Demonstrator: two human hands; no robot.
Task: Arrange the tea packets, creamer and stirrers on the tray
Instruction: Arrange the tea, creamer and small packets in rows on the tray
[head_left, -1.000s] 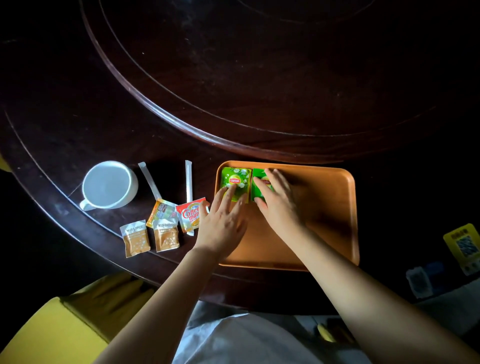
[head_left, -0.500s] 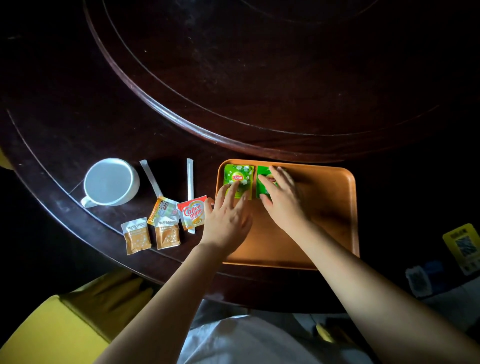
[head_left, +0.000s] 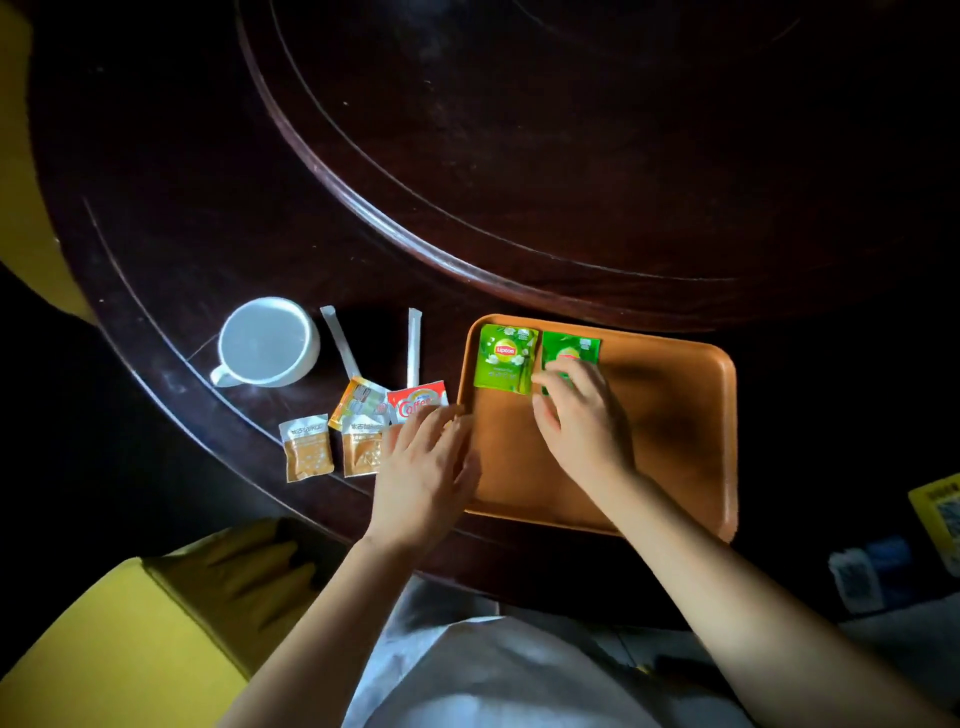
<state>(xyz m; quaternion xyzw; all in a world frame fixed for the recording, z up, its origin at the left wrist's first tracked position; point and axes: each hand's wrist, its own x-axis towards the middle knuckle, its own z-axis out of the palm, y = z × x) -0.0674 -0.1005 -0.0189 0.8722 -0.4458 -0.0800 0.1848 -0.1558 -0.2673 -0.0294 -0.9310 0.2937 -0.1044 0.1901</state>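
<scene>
Right hand (head_left: 582, 421): palm down over the orange tray (head_left: 675, 441), forearm entering from 5 o'clock, fingers spread and pressing flat on the second green tea packet (head_left: 571, 345); nothing is pinched. Left hand (head_left: 423, 467): palm down, fingers loosely apart and empty, straddling the tray's 9 o'clock rim, fingertips reaching toward the red creamer packet (head_left: 418, 405).

Both tea packets lie flat in the tray's 10 o'clock corner, side by side with edges touching, long axes running 12 to 6. The first tea packet (head_left: 505, 358) is uncovered, logo face up.

On the dark table (head_left: 208, 208), at 9 o'clock of the tray: the creamer packet, an orange sachet (head_left: 358, 402) partly under it, two tan sachets (head_left: 306, 454) side by side nearer the table edge, and two white stirrers (head_left: 413, 345), one upright, one leaning toward 11 o'clock. A white cup (head_left: 267, 343) stands farther out at 9 o'clock.

Change from half a second ago: the left hand has left the first tea packet and shifted toward 8 o'clock; the right hand stays on its packet.
</scene>
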